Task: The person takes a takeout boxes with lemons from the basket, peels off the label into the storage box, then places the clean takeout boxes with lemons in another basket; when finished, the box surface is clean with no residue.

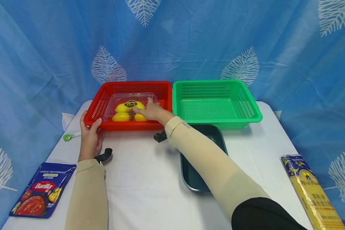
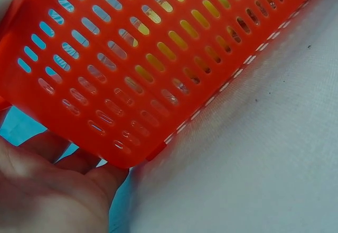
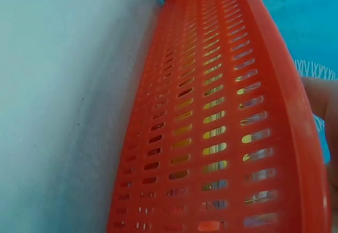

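The red basket (image 1: pixel 129 126) stands at the back left of the table, its slotted side filling much of both wrist views. My left hand (image 1: pixel 90 137) grips its front left corner, with fingers under the corner in the left wrist view (image 2: pixel 58 196). Inside lies a clear plastic box (image 1: pixel 111 103) with a dark label and several yellow fruits (image 1: pixel 121 117). My right hand (image 1: pixel 153 111) reaches over the front rim and rests on the box's right part, thumb and forefinger spread. Only an edge of that hand (image 3: pixel 322 101) shows in the right wrist view; some fingertips are hidden.
A green basket (image 1: pixel 218 121) adjoins the red one on the right. Below my right forearm lies a dark tray (image 1: pixel 191 175). A blue sauce pouch (image 1: pixel 43 188) and a green lollipop (image 1: pixel 67 137) lie at left, a yellow pasta pack (image 1: pixel 313 191) at right.
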The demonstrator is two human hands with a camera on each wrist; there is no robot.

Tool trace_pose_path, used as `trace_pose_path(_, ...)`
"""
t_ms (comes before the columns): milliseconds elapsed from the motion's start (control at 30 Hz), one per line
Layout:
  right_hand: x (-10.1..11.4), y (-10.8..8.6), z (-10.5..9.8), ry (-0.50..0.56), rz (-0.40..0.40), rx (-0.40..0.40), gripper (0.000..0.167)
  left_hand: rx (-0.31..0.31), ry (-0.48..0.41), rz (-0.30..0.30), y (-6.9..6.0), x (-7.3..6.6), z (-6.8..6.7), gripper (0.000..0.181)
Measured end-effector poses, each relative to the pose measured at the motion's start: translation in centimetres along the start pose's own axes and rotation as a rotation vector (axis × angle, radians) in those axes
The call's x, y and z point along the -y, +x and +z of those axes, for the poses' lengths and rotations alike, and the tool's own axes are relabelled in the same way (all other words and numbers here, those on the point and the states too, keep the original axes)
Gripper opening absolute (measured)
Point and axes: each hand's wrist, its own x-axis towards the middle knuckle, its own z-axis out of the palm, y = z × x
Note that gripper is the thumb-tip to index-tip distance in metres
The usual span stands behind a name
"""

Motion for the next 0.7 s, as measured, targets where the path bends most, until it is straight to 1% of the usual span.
trace_pose_path(100, -0.1, 0.4, 0.1, 0.096, 0.034, -0.012, 0.103, 0.008, -0.006, 0.000, -0.1, 0.0, 0.0, 0.088)
trace_pose_path(200, -0.4, 0.8, 0.2, 0.217, 0.059, -0.020, 0.098, 0.014, -0.004, 0.003, -0.2, -0.1, 0.0, 0.087)
trace_pose_path(300, -0.6, 1.1, 0.2, 0.340, 0.074, -0.034, 0.092, 0.012, 0.004, 0.000, -0.2, -0.2, 0.0, 0.087)
trace_pose_path(400, -0.9, 1.4, 0.2, 0.428, 0.080, -0.048, 0.088, 0.011, 0.002, -0.010, -0.2, -0.2, 0.1, 0.088)
trace_pose_path(567, -1.3, 1.4, -0.2, 0.571, 0.056, -0.023, 0.087, 0.008, 0.005, -0.006, -0.3, -0.2, 0.1, 0.087)
trace_pose_path(700, -1.5, 1.5, -0.5, 0.669, 0.061, 0.004, 0.088, 0.003, 0.013, -0.008, -0.3, -0.2, 0.1, 0.087)
